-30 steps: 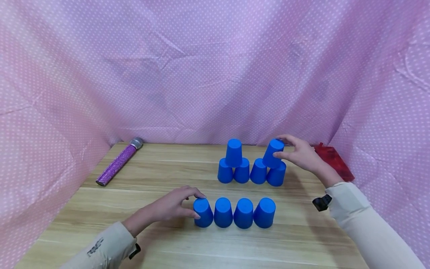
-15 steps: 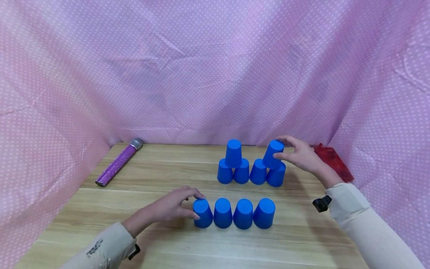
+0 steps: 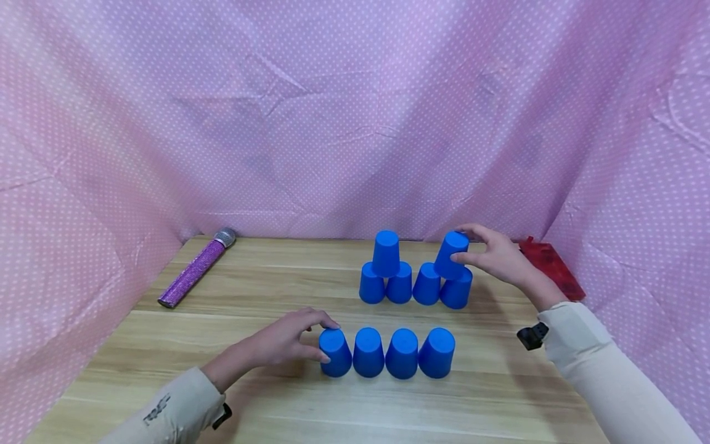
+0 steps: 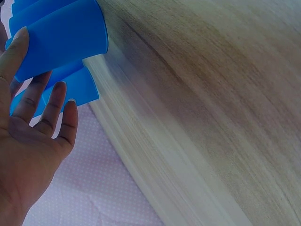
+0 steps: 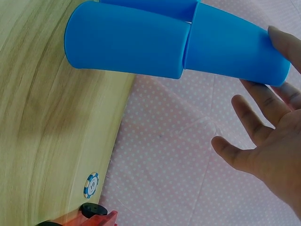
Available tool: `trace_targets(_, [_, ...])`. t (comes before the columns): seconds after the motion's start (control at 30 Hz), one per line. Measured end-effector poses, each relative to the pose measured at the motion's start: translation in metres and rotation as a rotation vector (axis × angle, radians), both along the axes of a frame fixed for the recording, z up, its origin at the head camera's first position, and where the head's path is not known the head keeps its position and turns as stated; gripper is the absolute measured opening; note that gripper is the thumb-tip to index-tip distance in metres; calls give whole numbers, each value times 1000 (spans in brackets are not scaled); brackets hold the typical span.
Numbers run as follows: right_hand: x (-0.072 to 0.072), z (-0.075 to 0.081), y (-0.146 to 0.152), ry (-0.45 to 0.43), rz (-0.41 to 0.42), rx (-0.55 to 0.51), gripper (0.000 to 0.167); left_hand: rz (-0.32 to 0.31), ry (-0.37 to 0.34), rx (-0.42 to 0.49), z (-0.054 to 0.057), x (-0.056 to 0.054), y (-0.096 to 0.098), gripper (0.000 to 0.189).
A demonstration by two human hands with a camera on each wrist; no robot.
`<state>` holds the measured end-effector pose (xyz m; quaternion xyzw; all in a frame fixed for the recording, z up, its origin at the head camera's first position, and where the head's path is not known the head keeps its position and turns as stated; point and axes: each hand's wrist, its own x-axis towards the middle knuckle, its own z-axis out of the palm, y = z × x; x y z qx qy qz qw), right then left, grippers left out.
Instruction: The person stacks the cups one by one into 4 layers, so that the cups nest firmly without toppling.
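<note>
In the head view, several upside-down blue cups stand in a front row. My left hand (image 3: 285, 339) pinches the leftmost front cup (image 3: 335, 354) between thumb and fingers; the left wrist view shows that cup (image 4: 66, 37) with my other fingers spread below it. Farther back, two upper cups each stand across a pair of lower cups. My right hand (image 3: 499, 259) pinches the right upper cup (image 3: 448, 256), which leans slightly and rests on its lower pair (image 3: 427, 285). The left upper cup (image 3: 386, 253) stands upright, untouched. In the right wrist view, the held cup (image 5: 230, 44) meets a lower cup (image 5: 127, 40).
A purple glittery microphone (image 3: 194, 271) lies at the table's back left. A red translucent object (image 3: 551, 268) sits at the back right edge, beyond my right wrist. The right wrist view also shows a blue-and-white poker chip (image 5: 91, 185). Pink dotted cloth (image 3: 333, 123) surrounds the wooden table (image 3: 277, 401).
</note>
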<state>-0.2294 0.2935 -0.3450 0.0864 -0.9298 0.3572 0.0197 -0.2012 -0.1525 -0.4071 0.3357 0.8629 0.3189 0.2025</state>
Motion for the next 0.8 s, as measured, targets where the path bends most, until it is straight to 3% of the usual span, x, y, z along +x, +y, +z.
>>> trace_targets(0.33, [1, 2, 1, -8, 14, -24, 73, -1, -3, -5, 0, -1, 0, 45])
trace_targets(0.53, [12, 11, 5, 6, -18, -33, 81, -6, 2, -7, 0, -1, 1, 44])
trace_targets(0.67, [28, 22, 7, 85, -66, -19, 81, -10, 4, -5, 1, 0, 0, 44])
trace_targets(0.8, [50, 28, 5, 244, -76, -43, 69, -8, 2, -4, 2, 0, 0, 43])
